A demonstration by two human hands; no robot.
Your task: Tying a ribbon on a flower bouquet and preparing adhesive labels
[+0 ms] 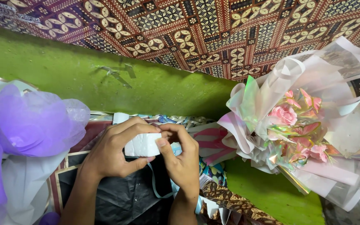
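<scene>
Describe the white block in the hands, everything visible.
The white foam block looks like styrofoam, matte with a slightly grainy face and rounded edges. It is held above a dark sheet, roughly level. The left hand wraps its left end, fingers over the top and thumb beneath; the right hand presses its right end with the thumb. Its far side is hidden.

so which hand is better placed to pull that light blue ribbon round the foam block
Right, probably. The right hand is nearest the light blue ribbon, its thumb on the white foam block; the left hand is wrapped around it.
</scene>
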